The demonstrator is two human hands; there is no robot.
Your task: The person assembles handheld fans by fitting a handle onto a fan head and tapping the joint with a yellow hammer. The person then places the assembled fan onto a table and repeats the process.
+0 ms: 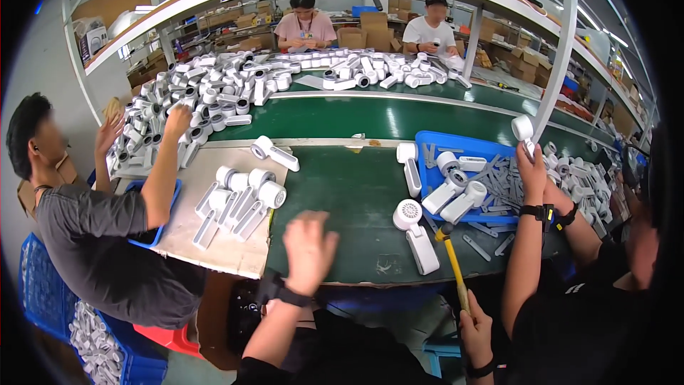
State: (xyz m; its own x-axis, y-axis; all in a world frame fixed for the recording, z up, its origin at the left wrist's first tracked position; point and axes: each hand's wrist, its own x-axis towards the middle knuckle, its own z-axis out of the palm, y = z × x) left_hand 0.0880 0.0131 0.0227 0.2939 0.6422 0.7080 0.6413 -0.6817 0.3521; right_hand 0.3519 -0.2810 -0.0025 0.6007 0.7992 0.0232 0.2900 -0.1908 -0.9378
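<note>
My right hand (476,329), low at the right, is wrapped round the yellow handle of a hammer (456,265). The hammer's dark head is up beside a white handheld fan (422,248) lying on the green work surface; whether they touch I cannot tell. My left hand (310,249) hovers over the surface's front part, slightly blurred, fingers apart and holding nothing. To its left, a cluster of white handheld fans (242,199) rests on a cardboard sheet (246,257). Another handheld fan (274,153) lies at that sheet's far edge.
A blue tray (427,137) holds grey strips and several fans. At right a co-worker's hand (531,175) holds up a white fan (523,128). A co-worker at left (107,235) reaches into a large fan heap (206,89). Two people sit beyond the green conveyor belt (328,117).
</note>
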